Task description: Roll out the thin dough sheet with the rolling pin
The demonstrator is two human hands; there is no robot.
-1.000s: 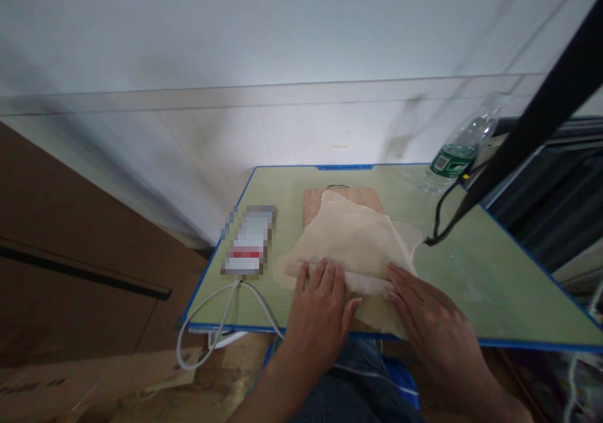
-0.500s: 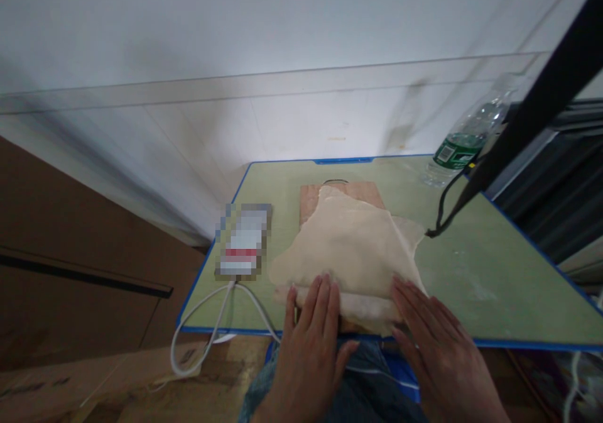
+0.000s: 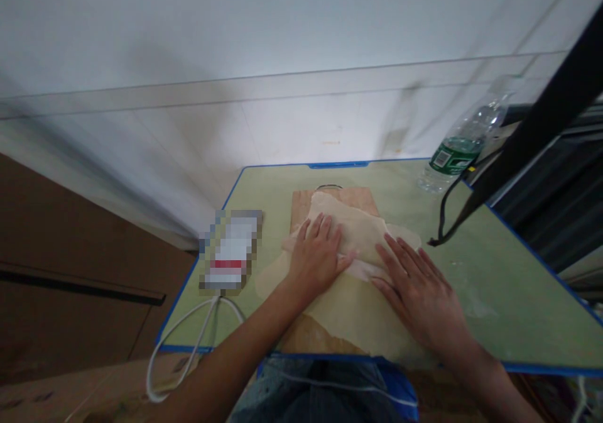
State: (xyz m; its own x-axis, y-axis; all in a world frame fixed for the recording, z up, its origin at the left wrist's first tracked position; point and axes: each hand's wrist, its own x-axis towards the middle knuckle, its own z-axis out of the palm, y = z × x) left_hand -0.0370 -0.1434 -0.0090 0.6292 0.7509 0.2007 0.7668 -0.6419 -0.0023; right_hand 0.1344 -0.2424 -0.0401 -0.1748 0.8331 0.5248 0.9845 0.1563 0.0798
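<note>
A wide, thin sheet of dough (image 3: pixel 372 316) drapes over a wooden board (image 3: pixel 304 204), reaching past its sides onto the table. Across the middle of the sheet lies a pale rolling pin (image 3: pixel 362 269), mostly covered by my hands. My left hand (image 3: pixel 316 253) rests flat over its left part, fingers stretched forward onto the dough. Over the right part lies my right hand (image 3: pixel 417 285), also flat with fingers extended and the thumb pointing inward. Neither hand wraps round the pin.
The green table (image 3: pixel 509 310) has a blue edge and stands against a white wall. A phone-like device (image 3: pixel 232 250), pixelated, lies left with a white cable (image 3: pixel 198 322). At the back right are a plastic bottle (image 3: pixel 455 153) and a black strap (image 3: pixel 522 131).
Both hands and the rolling pin have moved forward, away from my body, from the near edge to the middle of the dough. More dough now shows on the near side.
</note>
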